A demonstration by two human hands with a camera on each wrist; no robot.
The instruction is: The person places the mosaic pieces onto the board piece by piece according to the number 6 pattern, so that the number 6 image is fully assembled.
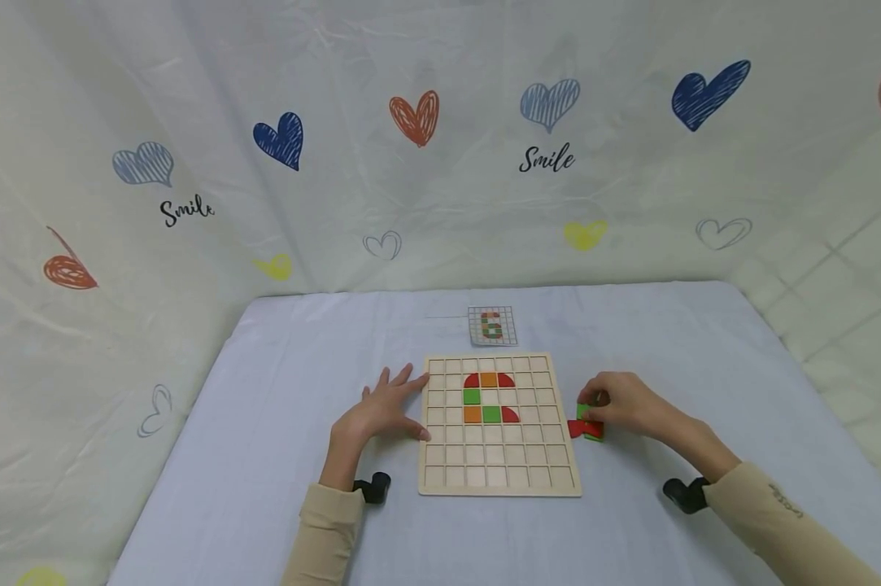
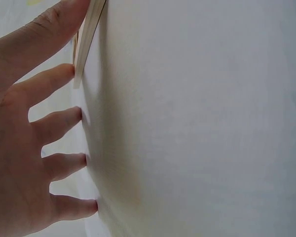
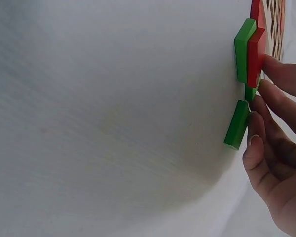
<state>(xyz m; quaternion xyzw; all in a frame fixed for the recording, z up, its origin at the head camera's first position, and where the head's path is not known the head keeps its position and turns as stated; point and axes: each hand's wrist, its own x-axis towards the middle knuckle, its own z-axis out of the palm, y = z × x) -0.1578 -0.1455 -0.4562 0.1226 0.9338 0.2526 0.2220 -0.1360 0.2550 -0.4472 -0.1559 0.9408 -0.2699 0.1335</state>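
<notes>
A square wooden grid board (image 1: 495,482) lies on the table, with red, orange and green pieces set in some of its cells. My left hand (image 1: 383,411), fingers spread, rests at the board's left edge; in the left wrist view the thumb (image 2: 44,29) lies along that edge. To the right of the board, my right hand (image 1: 623,400) pinches a green block (image 3: 237,126) at its fingertips. Beside it, other fingers touch a small pile with a red block (image 3: 256,52) and another green block (image 3: 242,52). The fingers partly hide the pile.
Behind the board lies a small card (image 1: 493,326) printed with a coloured grid pattern. White cloth (image 1: 279,456) covers the table, and a curtain (image 1: 469,203) with hearts hangs behind it. Black wrist mounts (image 1: 685,495) sit under both forearms.
</notes>
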